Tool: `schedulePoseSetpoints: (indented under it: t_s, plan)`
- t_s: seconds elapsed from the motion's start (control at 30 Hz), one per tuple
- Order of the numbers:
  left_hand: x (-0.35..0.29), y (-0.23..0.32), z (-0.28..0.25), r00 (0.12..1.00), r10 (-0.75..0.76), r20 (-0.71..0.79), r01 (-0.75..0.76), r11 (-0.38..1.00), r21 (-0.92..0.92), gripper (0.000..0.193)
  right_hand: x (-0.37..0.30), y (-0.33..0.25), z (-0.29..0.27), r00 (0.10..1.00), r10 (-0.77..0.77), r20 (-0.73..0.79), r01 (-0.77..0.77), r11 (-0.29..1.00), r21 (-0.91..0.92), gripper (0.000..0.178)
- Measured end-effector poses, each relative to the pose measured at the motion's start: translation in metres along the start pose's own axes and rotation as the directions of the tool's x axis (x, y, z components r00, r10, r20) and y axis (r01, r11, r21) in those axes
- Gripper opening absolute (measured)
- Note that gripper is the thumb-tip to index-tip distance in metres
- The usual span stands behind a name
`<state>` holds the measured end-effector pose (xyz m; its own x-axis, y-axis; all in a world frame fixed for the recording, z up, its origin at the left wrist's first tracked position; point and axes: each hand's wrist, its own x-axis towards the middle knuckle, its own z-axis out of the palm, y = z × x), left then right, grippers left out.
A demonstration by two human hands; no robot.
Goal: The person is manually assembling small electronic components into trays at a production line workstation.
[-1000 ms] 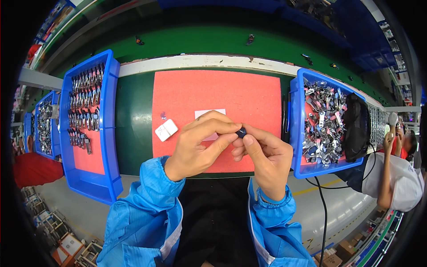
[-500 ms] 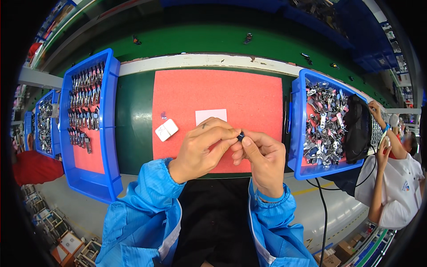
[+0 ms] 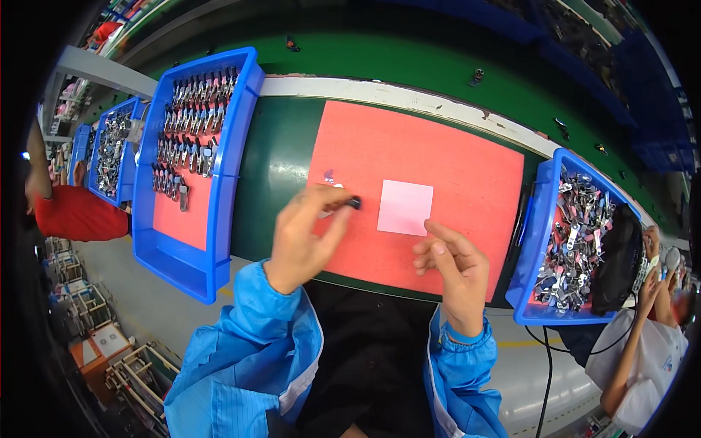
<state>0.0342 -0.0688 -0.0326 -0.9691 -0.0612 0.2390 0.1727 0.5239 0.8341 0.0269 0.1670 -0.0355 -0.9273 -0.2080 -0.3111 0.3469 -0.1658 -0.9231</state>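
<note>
Between the thumb and forefinger of my left hand [image 3: 303,237] is a small, dark, shiny piece [image 3: 354,202]; its exact kind is too small to make out. My right hand [image 3: 460,274] is apart from it, with nothing in the loosely spread fingers. Beyond those fingertips a pale pink square sheet [image 3: 405,208] lies on the red mat [image 3: 431,139]. A white block [image 3: 337,187] is mostly covered by my left hand, beside a small purple mark on the mat.
At left, a blue tray [image 3: 232,157] carries rows of small metal clips [image 3: 191,115]. To the right, another blue tray [image 3: 527,274] contains a loose heap of clips [image 3: 573,252] and a black bag [image 3: 617,259]. Beyond a white ledge [image 3: 380,93] runs a green belt [image 3: 394,62]. Co-workers appear on both sides.
My hands have separated: the left carries the small dark piece leftward, and the right has let go. The whole view has swung left, showing more of the left tray.
</note>
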Motion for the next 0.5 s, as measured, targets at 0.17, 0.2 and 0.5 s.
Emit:
schedulePoseSetpoints:
  t_s: [0.17,0.2,0.5]
  plan:
    - [-0.005,-0.031,-0.019,0.972,0.231,0.042,-0.226,0.87,0.439,0.022,0.0,0.002,-0.006,1.0,-0.002,-0.003,0.002,0.999,-0.035,0.027]
    - [-0.007,-0.034,-0.019,0.973,0.229,0.038,-0.222,0.87,0.44,0.022,0.0,0.0,-0.004,1.0,-0.002,0.005,0.002,0.999,-0.038,0.027]
    - [-0.002,-0.024,-0.013,0.955,0.285,0.077,-0.287,0.834,0.471,0.022,-0.019,-0.046,-0.018,0.967,-0.21,-0.142,0.182,0.965,-0.187,0.025]
